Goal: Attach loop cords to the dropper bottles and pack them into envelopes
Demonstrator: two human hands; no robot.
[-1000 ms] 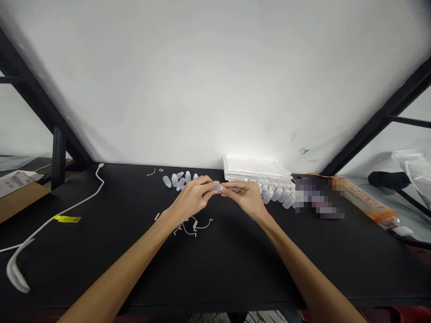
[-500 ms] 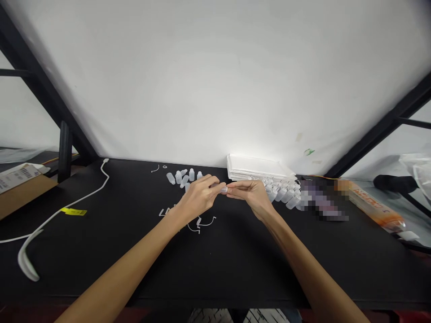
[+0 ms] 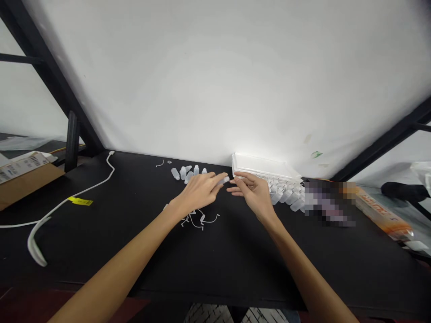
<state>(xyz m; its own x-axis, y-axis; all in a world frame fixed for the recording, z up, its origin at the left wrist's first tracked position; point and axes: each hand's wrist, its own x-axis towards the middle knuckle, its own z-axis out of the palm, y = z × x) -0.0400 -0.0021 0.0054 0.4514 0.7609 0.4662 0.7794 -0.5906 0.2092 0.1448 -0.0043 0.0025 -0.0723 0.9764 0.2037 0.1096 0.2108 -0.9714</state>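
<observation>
A small translucent plastic bottle (image 3: 222, 181) is pinched in my left hand (image 3: 202, 188), its neck end pointing right; the fingers cover most of it. Just right of that end is my right hand (image 3: 254, 190), fingers stretched and spread, with no object visible in them. Behind my left hand lie several similar bottles (image 3: 183, 172), some upright and some on their sides. Thin white strap-like pieces (image 3: 203, 219) are scattered below my left wrist. Beyond my right hand, several bottles with white tops (image 3: 286, 196) are grouped in rows.
A stack of white sheets or trays (image 3: 266, 166) stands against the wall. A white cable (image 3: 90, 190) with a yellow tag (image 3: 81, 201) crosses the left of the black table (image 3: 235, 260). At far left is a cardboard box (image 3: 30, 179); an orange-and-clear package (image 3: 384, 213) lies right.
My right fingers have opened and drawn slightly away from the bottle's end, where they were pinching before. My left hand still holds the bottle. The view has shifted a little.
</observation>
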